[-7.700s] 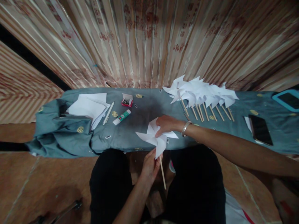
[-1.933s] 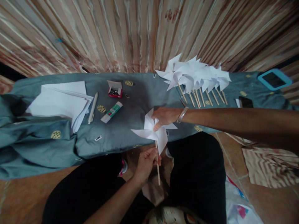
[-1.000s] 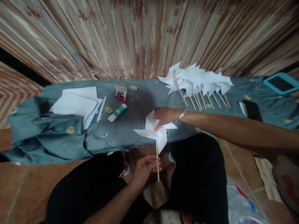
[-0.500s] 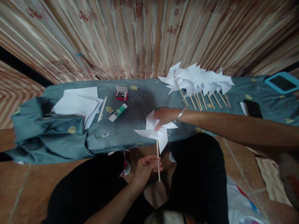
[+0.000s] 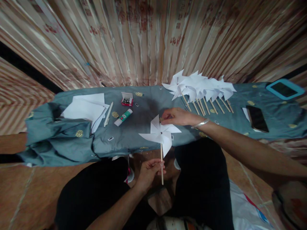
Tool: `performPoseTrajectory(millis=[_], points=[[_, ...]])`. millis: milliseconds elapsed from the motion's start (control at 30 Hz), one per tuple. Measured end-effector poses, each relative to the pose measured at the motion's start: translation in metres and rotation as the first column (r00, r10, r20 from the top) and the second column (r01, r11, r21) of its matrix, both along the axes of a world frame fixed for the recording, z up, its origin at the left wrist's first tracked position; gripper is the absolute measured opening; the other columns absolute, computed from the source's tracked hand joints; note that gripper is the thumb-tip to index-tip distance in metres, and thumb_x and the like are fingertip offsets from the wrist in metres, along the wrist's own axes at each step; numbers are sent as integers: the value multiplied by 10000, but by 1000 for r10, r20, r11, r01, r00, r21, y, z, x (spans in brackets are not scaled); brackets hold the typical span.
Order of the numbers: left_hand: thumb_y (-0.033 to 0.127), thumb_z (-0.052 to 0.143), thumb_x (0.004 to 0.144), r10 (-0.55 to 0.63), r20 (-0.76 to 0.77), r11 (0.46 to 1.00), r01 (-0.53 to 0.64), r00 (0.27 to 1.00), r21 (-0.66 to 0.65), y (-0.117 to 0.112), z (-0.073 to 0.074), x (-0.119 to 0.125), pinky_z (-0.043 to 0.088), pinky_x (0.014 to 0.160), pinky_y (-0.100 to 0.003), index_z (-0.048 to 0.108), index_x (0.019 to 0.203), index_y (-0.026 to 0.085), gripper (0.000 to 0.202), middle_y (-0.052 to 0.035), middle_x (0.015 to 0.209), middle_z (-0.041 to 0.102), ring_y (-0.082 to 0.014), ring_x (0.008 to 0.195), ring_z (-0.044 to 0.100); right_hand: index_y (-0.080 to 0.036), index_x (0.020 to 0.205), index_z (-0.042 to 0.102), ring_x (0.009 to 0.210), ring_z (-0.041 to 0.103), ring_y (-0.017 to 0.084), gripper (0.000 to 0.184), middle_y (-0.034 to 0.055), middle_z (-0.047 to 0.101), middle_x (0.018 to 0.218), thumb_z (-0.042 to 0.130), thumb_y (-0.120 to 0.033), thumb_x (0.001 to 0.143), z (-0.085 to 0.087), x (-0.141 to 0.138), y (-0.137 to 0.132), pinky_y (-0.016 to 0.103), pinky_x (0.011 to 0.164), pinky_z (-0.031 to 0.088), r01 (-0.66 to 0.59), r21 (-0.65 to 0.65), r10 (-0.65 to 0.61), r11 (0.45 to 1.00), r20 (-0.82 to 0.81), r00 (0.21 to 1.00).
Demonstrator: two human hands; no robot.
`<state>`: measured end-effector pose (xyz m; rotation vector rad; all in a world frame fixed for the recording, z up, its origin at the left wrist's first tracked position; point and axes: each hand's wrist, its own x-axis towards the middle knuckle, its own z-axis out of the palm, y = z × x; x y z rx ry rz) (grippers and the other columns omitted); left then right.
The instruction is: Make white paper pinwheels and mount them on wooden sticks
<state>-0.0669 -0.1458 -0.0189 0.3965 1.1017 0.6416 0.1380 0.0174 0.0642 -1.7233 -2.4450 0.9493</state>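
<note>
A white paper pinwheel (image 5: 165, 138) on a thin wooden stick points up from the near edge of the cloth-covered table. A small dark pin head marks its centre. My left hand (image 5: 151, 171) pinches the lower part of the stick, in front of the table edge. Just above the pinwheel's upper right blade is my right hand (image 5: 176, 116), its fingers bent and parted from the thumb, with nothing visible between them. I cannot tell whether it touches the blade. Several finished-looking pinwheels (image 5: 201, 86) lie overlapping in a row at the back right.
On the grey-green cloth (image 5: 134, 140) lie a stack of white paper (image 5: 83, 107), a white pen (image 5: 108, 114), a glue stick (image 5: 123, 117) and a small red box of pins (image 5: 127, 99). To the right are a dark phone (image 5: 257, 118) and a blue-framed device (image 5: 285, 89). A curtain (image 5: 144, 41) hangs behind.
My right hand has come off the pinwheel's centre and moved up and right, uncovering the pin head. My left hand keeps the stick in the same place. The view has shifted slightly.
</note>
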Motion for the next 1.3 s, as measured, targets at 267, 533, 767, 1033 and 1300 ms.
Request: performPoseTrajectory(millis=[267, 533, 767, 1033, 1300], points=[[454, 912, 453, -2, -18, 994, 3, 1000, 106, 9, 3, -1, 496, 568, -252, 734, 706, 121, 454, -35, 615, 686, -124, 506, 618, -215, 965, 681, 921, 665, 261, 290, 76, 739, 977, 601, -457, 828, -23, 33, -77, 421, 893, 490, 585, 262, -422, 768, -480, 769], [441, 902, 497, 14, -6, 967, -12, 1000, 256, 37, 30, 2, 511, 606, -254, 754, 742, 136, 418, -23, 639, 696, -124, 536, 634, -236, 1011, 653, 931, 693, 240, 454, 68, 748, 960, 770, -525, 681, -36, 11, -91, 413, 878, 531, 637, -194, -525, 746, -760, 382], [430, 901, 509, 59, -33, 931, -43, 998, 363, 67, 57, 11, 537, 637, -274, 750, 752, 140, 407, -28, 669, 705, -139, 563, 653, -228, 990, 647, 819, 675, 211, 515, 43, 734, 886, 820, -522, 605, -17, -11, -57, 317, 679, 533, 460, -342, -500, 819, -820, 280], [401, 919, 469, 122, -62, 906, -86, 991, 414, 95, 63, 19, 568, 669, -292, 753, 723, 138, 401, -36, 694, 725, -151, 614, 661, -244, 943, 647, 653, 616, 171, 459, -18, 656, 714, 812, -505, 603, -7, -8, -27, 306, 638, 500, 548, -261, -451, 795, -858, 247], [374, 901, 508, 116, -42, 896, -86, 992, 436, 118, 44, 39, 553, 692, -287, 764, 741, 147, 352, -26, 695, 730, -151, 623, 663, -247, 917, 661, 651, 618, 167, 430, -17, 675, 719, 814, -504, 609, -26, -3, -17, 308, 635, 505, 528, -306, -456, 792, -872, 179]])
